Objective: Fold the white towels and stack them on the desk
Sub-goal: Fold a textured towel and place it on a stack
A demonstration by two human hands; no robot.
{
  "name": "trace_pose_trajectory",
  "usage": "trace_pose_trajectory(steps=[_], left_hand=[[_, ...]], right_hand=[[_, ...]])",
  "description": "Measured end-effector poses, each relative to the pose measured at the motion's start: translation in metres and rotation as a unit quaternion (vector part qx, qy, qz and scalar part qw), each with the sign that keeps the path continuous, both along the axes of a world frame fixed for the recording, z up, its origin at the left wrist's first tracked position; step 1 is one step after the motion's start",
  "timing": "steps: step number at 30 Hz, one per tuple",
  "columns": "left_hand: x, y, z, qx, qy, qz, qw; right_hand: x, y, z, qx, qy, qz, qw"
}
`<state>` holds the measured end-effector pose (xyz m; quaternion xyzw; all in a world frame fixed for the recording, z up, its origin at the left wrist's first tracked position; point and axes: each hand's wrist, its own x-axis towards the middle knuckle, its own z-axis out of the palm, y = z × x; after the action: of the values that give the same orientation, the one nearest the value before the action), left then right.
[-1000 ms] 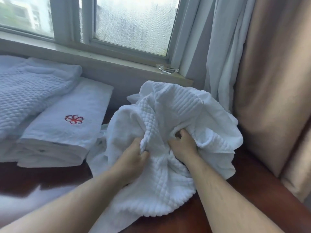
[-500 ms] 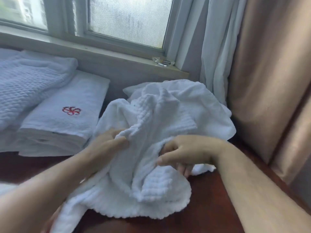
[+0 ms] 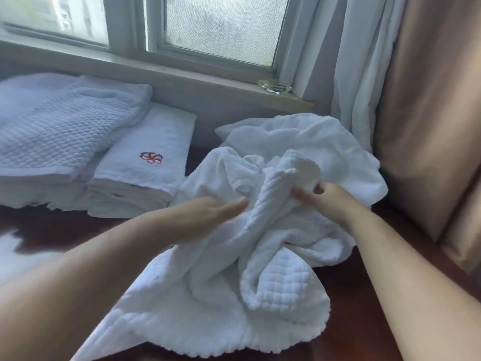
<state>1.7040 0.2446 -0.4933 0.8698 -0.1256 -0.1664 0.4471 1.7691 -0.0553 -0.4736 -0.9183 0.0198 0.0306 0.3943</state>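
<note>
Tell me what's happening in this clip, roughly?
A person is sorting out a crumpled white towel on a dark wooden desk by a window. The right hand pinches a raised waffle-textured fold, while the left hand lies flat and open against the cloth. This towel is not yet folded. To the left, folded towels already sit in stacks, one with a red flower emblem on top.

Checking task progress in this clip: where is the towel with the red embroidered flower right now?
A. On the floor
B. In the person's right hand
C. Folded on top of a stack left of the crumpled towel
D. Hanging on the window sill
C: the towel with the red flower lies flat and folded on a stack, left of the crumpled towel that both hands are working.
</note>
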Motion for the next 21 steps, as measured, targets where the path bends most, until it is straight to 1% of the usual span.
trace_pose_trajectory(steps=[1, 2, 3, 5, 7, 9, 11, 13, 15, 17, 19, 20, 21], left_hand=[[0.005, -0.007, 0.001, -0.087, 0.015, 0.035, 0.996], [0.011, -0.014, 0.002, -0.134, 0.012, 0.064, 0.989], [0.016, -0.022, 0.003, -0.136, -0.013, 0.068, 0.988], [0.023, -0.036, 0.0, -0.101, -0.054, -0.012, 0.993], [0.028, -0.048, -0.009, -0.059, -0.062, -0.071, 0.994], [0.031, -0.056, -0.021, -0.06, -0.072, -0.062, 0.994], [0.03, -0.058, -0.025, -0.075, -0.105, -0.032, 0.991], [0.027, -0.056, -0.025, -0.046, -0.15, 0.014, 0.988], [0.021, -0.051, -0.022, 0.0, -0.19, 0.07, 0.979], [0.015, -0.045, -0.013, 0.058, -0.238, 0.109, 0.964], [0.007, -0.037, 0.005, 0.124, -0.314, 0.146, 0.93], [0.001, -0.031, 0.016, 0.141, -0.361, 0.167, 0.906], [-0.005, -0.024, 0.028, 0.141, -0.412, 0.191, 0.88]], right_hand=[[-0.006, -0.003, 0.001, -0.008, 0.026, 0.05, 0.998], [-0.012, -0.004, 0.001, -0.006, 0.041, 0.087, 0.995], [-0.017, -0.005, -0.002, 0.011, 0.046, 0.11, 0.993], [-0.028, -0.002, -0.014, 0.054, 0.041, 0.147, 0.987], [-0.039, 0.005, -0.031, 0.046, 0.039, 0.172, 0.983], [-0.046, 0.012, -0.042, 0.047, 0.029, 0.165, 0.985], [-0.048, 0.015, -0.044, 0.061, 0.02, 0.162, 0.985], [-0.049, 0.019, -0.041, 0.045, 0.005, 0.173, 0.984], [-0.051, 0.024, -0.036, 0.013, -0.011, 0.178, 0.984], [-0.051, 0.026, -0.022, -0.043, -0.024, 0.16, 0.986], [-0.054, 0.028, 0.003, -0.149, -0.068, 0.109, 0.98], [-0.057, 0.028, 0.018, -0.198, -0.104, 0.064, 0.973], [-0.061, 0.028, 0.033, -0.224, -0.161, 0.009, 0.961]])
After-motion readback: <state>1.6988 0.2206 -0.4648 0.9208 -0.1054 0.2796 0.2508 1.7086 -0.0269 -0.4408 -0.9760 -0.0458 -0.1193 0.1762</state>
